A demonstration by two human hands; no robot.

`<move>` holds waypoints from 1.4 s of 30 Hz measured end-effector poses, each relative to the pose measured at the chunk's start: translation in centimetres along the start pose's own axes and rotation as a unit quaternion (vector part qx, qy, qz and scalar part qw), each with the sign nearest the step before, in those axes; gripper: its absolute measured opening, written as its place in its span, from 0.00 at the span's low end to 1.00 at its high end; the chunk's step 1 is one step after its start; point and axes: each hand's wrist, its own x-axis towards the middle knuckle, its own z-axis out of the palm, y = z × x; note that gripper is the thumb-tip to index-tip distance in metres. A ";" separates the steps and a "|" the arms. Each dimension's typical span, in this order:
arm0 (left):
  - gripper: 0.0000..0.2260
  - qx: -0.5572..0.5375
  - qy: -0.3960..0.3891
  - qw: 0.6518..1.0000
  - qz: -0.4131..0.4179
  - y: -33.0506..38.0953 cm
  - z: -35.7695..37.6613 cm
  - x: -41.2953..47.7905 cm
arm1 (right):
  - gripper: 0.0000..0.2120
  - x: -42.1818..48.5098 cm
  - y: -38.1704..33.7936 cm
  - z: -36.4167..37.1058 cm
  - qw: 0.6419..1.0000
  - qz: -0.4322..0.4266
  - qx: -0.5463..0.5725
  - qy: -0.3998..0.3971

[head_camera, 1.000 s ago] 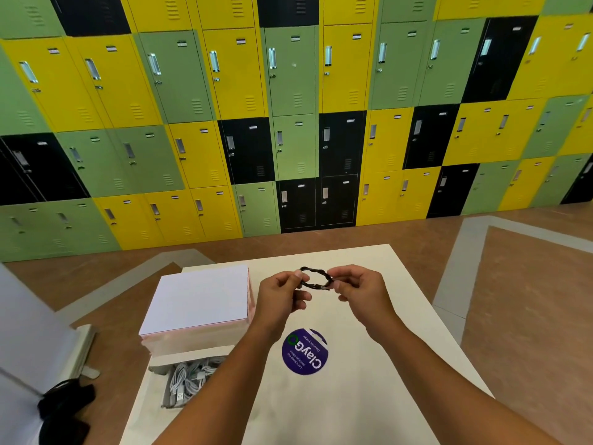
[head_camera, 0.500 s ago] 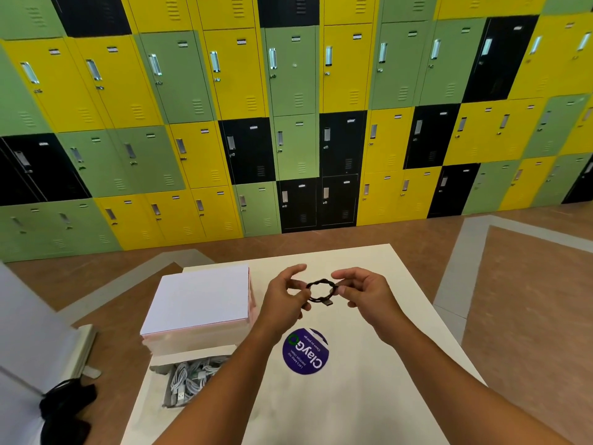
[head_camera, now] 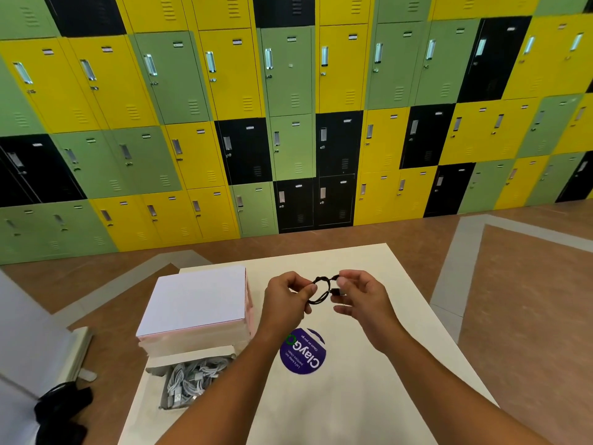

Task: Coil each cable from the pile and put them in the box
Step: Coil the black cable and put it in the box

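Aloft, black cable [head_camera: 322,279] ring, plug [head_camera: 337,291] pointing right; left hand [head_camera: 284,303], right hand [head_camera: 365,300] fingers pinch it.

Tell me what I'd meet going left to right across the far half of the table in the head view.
Closed white box → left hand → black coiled cable → right hand.

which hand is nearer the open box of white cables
Left. The left hand grips the black cable above the table, up and to the right of the box. The right hand pinches the cable's other side, farther right.
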 end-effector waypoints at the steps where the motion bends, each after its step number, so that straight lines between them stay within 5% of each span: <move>1: 0.04 -0.003 0.010 1.000 0.000 -0.1 0.1 0.0 | 0.10 -0.1 0.2 0.2 1.000 0.003 -0.005 0.003; 15: 0.04 -0.086 -0.008 0.996 -0.010 0.3 -0.4 -0.3 | 0.07 -0.3 -0.2 0.4 0.986 0.107 0.115 0.048; 26: 0.04 -0.040 -0.042 0.998 -0.004 0.6 -0.2 -0.1 | 0.30 -0.3 -0.1 0.7 0.991 0.108 0.046 -0.060; 31: 0.04 -0.033 -0.036 0.999 -0.018 0.4 0.0 0.0 | 0.07 -0.7 0.0 0.9 0.996 0.063 0.019 -0.067; 42: 0.05 0.027 -0.015 0.998 -0.048 -0.9 0.7 0.5 | 0.26 0.2 0.0 1.0 0.987 0.103 0.123 -0.014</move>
